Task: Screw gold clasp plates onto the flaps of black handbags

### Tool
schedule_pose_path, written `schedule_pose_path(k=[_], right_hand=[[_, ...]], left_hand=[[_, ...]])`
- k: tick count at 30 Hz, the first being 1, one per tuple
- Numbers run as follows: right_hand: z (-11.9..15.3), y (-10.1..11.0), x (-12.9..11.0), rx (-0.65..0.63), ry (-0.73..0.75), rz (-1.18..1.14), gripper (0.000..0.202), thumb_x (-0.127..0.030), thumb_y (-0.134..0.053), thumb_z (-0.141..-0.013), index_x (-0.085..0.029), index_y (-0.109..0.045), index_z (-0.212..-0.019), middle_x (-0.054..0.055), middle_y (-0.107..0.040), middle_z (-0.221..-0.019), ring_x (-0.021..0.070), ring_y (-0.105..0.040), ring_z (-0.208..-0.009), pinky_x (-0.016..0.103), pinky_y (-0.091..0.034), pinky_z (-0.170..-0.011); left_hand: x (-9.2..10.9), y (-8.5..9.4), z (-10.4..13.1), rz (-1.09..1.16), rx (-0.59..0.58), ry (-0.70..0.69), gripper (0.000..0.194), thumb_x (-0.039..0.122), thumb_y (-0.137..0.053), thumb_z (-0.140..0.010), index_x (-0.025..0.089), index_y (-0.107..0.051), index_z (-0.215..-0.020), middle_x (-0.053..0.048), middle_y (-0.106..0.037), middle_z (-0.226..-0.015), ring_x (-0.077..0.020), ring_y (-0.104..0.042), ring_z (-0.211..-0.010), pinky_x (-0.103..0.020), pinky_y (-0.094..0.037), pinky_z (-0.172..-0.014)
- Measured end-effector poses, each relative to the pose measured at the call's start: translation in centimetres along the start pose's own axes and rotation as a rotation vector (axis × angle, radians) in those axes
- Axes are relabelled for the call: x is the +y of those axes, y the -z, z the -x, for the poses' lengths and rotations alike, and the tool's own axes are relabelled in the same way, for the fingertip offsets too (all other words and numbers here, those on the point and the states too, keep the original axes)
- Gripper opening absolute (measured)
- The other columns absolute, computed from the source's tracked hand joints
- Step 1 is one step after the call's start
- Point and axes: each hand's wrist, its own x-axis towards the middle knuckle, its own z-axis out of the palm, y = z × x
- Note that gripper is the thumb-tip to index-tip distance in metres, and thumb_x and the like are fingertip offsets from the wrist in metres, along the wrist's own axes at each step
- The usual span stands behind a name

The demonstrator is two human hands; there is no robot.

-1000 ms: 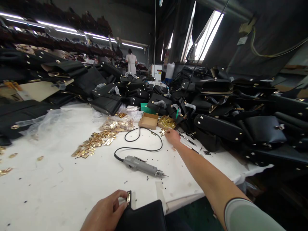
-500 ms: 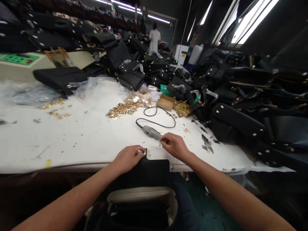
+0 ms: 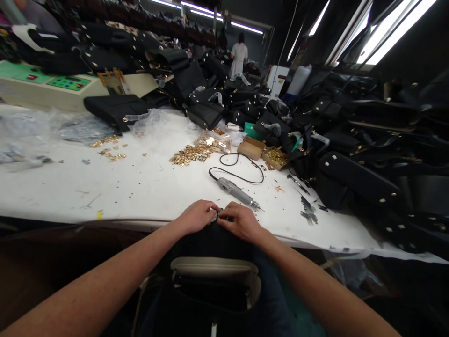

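A black bag with a pale-edged opening rests in the lap against the table's front edge. At the tip of its flap, my left hand pinches the flap end beside a small metal piece. My right hand is closed at the same spot from the right, its fingertips nearly touching those of the left; what they hold, if anything, is too small to make out. Just beyond the hands, a grey electric screwdriver lies on the white table, its tip pointing right and its black cord looped behind.
Gold metal parts lie in piles mid-table, near a cardboard box and a box of small gold pieces. Black bags crowd the right and back. A machine stands at the left. A person is in the background.
My right hand has left the screwdriver, which now lies free, and moved left to the flap end beside my left hand. The view has shifted slightly left.
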Motion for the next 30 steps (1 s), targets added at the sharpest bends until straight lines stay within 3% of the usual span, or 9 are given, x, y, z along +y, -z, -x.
schedule_pose_path(k=[4, 9, 15, 22, 30], right_hand=[[-0.5, 0.0, 0.9, -0.039, -0.033, -0.148, 0.016, -0.025, -0.068, -0.09, -0.028, -0.077, -0.102, 0.001, -0.072, -0.097, 0.0147, -0.065, -0.09, 0.024, -0.045, -0.081], [-1.6, -0.4, 0.6, -0.016, -0.283, -0.143, 0.02, -0.028, -0.069, -0.084, -0.024, -0.076, -0.102, 0.0, -0.073, -0.082, 0.0147, -0.063, -0.073, 0.024, -0.043, -0.066], [-2.5, 0.0, -0.5, -0.047, -0.422, -0.093, 0.021, -0.03, -0.069, -0.079, -0.024, -0.077, -0.097, 0.0, -0.074, -0.079, 0.0154, -0.063, -0.07, 0.025, -0.04, -0.061], [-2.4, -0.1, -0.6, -0.034, -0.479, -0.163, 0.018, -0.028, -0.066, -0.08, -0.025, -0.079, -0.091, 0.001, -0.077, -0.089, 0.0172, -0.068, -0.081, 0.024, -0.046, -0.068], [-3.2, 0.2, -1.1, -0.069, -0.549, -0.123, 0.016, -0.026, -0.069, -0.075, -0.023, -0.078, -0.087, 0.002, -0.076, -0.081, 0.0172, -0.067, -0.074, 0.024, -0.043, -0.061]], left_hand=[[-0.4, -0.1, -0.1, 0.022, -0.008, -0.002, 0.033, 0.03, -0.046, -0.084, 0.02, -0.074, -0.1, 0.001, -0.065, -0.063, -0.0152, -0.058, -0.056, -0.026, -0.041, -0.056], [-0.8, 0.0, -0.1, 0.029, -0.038, 0.009, 0.035, 0.033, -0.055, -0.079, 0.02, -0.072, -0.107, 0.002, -0.065, -0.064, -0.0156, -0.059, -0.058, -0.026, -0.039, -0.056], [-1.3, 0.2, -0.2, 0.043, -0.093, -0.011, 0.041, 0.032, -0.063, -0.073, 0.02, -0.067, -0.112, 0.005, -0.065, -0.066, -0.015, -0.059, -0.059, -0.025, -0.039, -0.058], [-1.4, -0.3, -0.2, 0.018, -0.038, 0.003, 0.038, 0.035, -0.064, -0.074, 0.022, -0.068, -0.109, 0.004, -0.067, -0.07, -0.0163, -0.06, -0.063, -0.026, -0.038, -0.059], [-1.5, -0.4, -0.1, 0.013, -0.023, -0.015, 0.036, 0.038, -0.065, -0.075, 0.022, -0.068, -0.107, 0.004, -0.068, -0.07, -0.0168, -0.06, -0.064, -0.026, -0.037, -0.059]])
